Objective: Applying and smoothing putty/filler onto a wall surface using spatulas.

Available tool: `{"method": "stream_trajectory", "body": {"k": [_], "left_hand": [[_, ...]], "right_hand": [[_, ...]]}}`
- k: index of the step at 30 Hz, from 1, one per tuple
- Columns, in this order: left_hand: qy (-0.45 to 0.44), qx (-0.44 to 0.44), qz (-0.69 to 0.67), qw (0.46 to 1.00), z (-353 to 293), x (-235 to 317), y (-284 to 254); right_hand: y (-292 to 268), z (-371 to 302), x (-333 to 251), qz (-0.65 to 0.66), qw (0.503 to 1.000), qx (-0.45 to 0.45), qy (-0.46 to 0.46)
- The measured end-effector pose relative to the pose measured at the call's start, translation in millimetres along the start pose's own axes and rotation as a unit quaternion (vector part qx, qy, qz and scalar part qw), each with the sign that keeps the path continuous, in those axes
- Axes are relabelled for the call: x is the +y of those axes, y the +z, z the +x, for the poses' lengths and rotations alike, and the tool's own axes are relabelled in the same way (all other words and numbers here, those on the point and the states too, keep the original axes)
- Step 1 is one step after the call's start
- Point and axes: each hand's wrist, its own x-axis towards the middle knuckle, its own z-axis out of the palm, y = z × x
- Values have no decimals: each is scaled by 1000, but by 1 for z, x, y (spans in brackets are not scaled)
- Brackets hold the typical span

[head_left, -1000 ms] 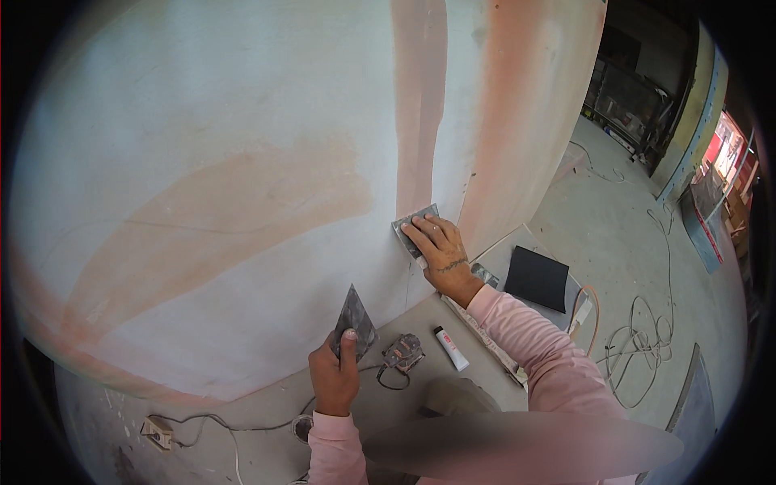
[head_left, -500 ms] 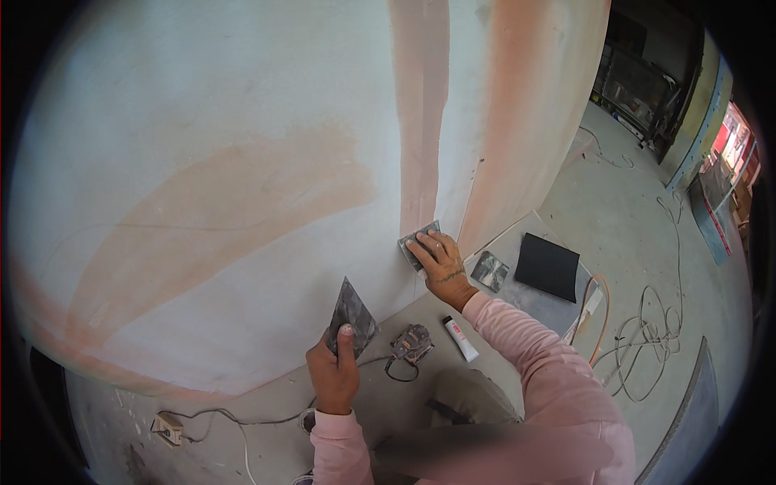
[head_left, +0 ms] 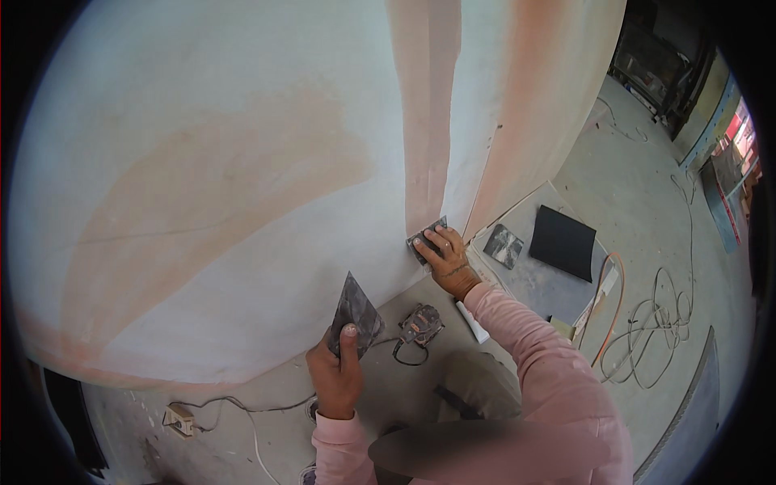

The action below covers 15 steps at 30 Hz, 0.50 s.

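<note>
My right hand (head_left: 444, 259) presses a small grey sanding pad (head_left: 423, 237) flat against a large curved white surface (head_left: 242, 178) with pale pink patches, low on a vertical pink strip (head_left: 424, 105). My left hand (head_left: 335, 373) holds a grey putty scraper (head_left: 356, 311) upright, thumb on its blade, just in front of the white surface's lower edge. Both sleeves are pink.
On the concrete floor lie a power sander (head_left: 420, 323) with its cord, a white tube (head_left: 471, 322), a grey sanding sheet (head_left: 503, 245), a black sheet (head_left: 563, 240), looped cables (head_left: 647, 323) and a power strip (head_left: 179, 419) at lower left.
My right hand with the pad has slid down and slightly left along the pink strip. My left hand has kept the scraper in about the same spot.
</note>
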Motion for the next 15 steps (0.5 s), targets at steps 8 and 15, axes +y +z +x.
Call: {"method": "stream_trajectory", "body": {"k": [8, 15], "left_hand": [[-95, -64, 48, 992, 0, -6, 2], [-96, -69, 44, 992, 2, -12, 9]], "right_hand": [[31, -32, 5, 15, 999, 29, 3], [15, -57, -3, 43, 995, -80, 45]]}}
